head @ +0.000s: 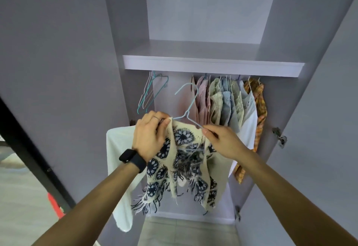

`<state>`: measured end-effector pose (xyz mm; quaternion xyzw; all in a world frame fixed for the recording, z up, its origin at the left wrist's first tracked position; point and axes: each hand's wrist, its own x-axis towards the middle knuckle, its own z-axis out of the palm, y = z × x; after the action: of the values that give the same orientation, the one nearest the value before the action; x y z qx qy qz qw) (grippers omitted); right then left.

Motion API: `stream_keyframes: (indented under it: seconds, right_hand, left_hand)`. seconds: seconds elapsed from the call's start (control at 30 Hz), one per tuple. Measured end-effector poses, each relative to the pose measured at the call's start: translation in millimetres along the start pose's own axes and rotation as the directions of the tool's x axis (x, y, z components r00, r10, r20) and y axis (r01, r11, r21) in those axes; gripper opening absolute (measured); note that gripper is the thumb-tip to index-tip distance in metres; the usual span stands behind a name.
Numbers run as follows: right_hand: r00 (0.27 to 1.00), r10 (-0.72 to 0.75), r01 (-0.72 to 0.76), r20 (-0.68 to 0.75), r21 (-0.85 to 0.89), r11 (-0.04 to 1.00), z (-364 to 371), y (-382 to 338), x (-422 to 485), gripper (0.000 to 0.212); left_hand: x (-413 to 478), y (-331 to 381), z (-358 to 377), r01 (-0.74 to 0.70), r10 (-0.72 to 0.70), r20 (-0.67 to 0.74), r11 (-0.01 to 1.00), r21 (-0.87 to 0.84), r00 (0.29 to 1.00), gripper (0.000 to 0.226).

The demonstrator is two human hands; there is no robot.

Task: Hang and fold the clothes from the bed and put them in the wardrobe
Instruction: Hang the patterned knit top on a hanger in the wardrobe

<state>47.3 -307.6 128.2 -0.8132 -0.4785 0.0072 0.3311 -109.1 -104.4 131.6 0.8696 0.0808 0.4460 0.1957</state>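
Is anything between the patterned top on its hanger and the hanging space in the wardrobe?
Nothing visible. The left hand and right hand hold the patterned top on its blue hanger, facing a free gap between the empty hangers and the hung shirts. The rail is hidden under the shelf.

cream navy-flowered knit top (182, 160) | partly on pale-blue wire hanger (187, 112) | before open wardrobe (213, 64)

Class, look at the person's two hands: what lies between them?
In the head view, the light-blue wire hanger and the top of the cream flower-patterned garment span the gap between the left hand and the right hand.
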Motion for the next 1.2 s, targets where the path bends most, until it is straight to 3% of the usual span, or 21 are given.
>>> stream_keyframes:
  seconds: [0.23,0.37,0.5,0.6,0.73,0.93,1.03,1.13,1.2]
  right_hand:
    - [0.968,-0.142,0.109,-0.205,-0.162,0.981,4,7,2,0.022]
    - [0.963,-0.110,0.050,-0.245,-0.236,0.970,4,14,0,0.023]
    - [0.950,-0.147,0.083,-0.275,-0.232,0.969,17,5,-2,0.020]
    - [0.942,-0.190,0.136,-0.275,-0.203,0.970,30,-7,0,0.018]
    - [0.932,-0.200,0.151,-0.301,-0.178,0.972,32,-6,-2,0.018]
    - [0.922,-0.078,-0.008,-0.379,-0.219,0.976,27,-18,-4,0.017]
    - [0.930,-0.006,-0.023,-0.367,-0.075,0.997,32,-44,1,0.017]
    - [0.979,0.069,-0.024,-0.193,0.227,0.974,31,-54,0,0.023]
    - [0.979,0.140,-0.086,-0.149,0.321,0.943,22,-43,-4,0.026]
  left_hand:
    - [-12,-3,-14,0.092,-0.097,-0.032,0.986,-0.137,0.995,0.014]
    - [-29,-10,-27,0.013,0.001,0.168,0.997,-0.080,0.986,0.019]
    - [-12,-7,-20,0.215,-0.204,0.308,0.977,-0.002,0.929,0.042]
    - [6,9,-3,0.220,-0.204,0.418,0.975,0.012,0.885,0.034]
    - [13,14,3,0.150,-0.169,0.341,0.985,0.082,0.925,0.024]
    - [10,21,16,0.181,-0.204,0.317,0.978,0.101,0.926,0.027]
    - [9,31,24,0.159,-0.193,0.314,0.979,0.128,0.930,0.029]
    - [8,30,22,0.232,-0.243,0.250,0.970,0.074,0.937,0.026]
    - [11,23,12,0.285,-0.283,0.192,0.958,0.016,0.940,0.028]
